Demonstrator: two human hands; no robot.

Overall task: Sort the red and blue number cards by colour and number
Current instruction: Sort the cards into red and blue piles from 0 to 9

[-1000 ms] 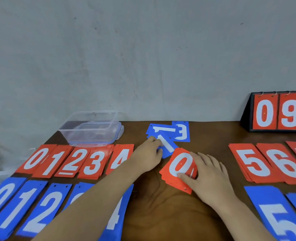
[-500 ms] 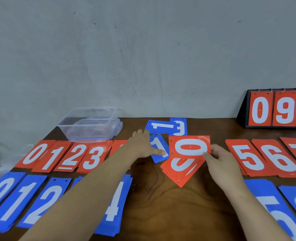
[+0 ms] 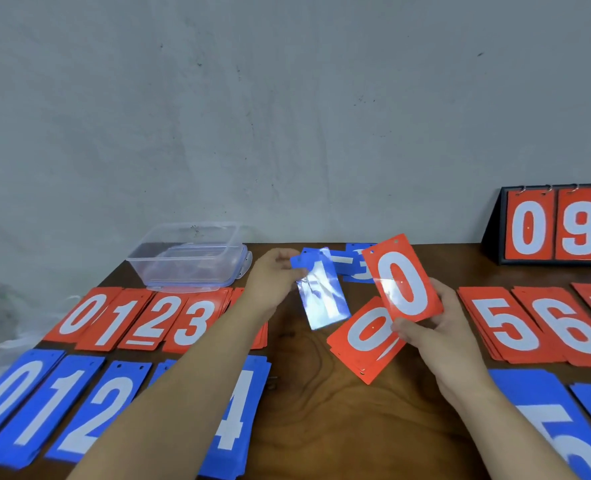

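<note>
Pinching a red 0 card (image 3: pixel 403 277) aloft in the right hand (image 3: pixel 436 327), left hand (image 3: pixel 273 275) gripping a glare-washed blue 1 card (image 3: pixel 322 289) — loose red pile (image 3: pixel 363 337) beneath, clear tub (image 3: pixel 190 258) behind, left forearm (image 3: pixel 183 375) crossing the sorted rows (image 3: pixel 89 317).

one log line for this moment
left hand: holds blue 1 card | right hand: holds red 0 card | stage: mid-sort

The bench (image 3: pixel 322 410) is dark brown wood with clear grain and a soft shine. The blue 1 card (image 3: pixel 322 292) is smooth and very glossy, with white glare over most of its face; the red 0 card (image 3: pixel 403 278) has a smaller glare patch. The container (image 3: pixel 190 258) is clear, smooth plastic. The wall (image 3: pixel 287 116) is matt grey, a little rough and speckled. The rings (image 3: pixel 548 188) on the scoreboard (image 3: pixel 495 237) look like metal.
</note>
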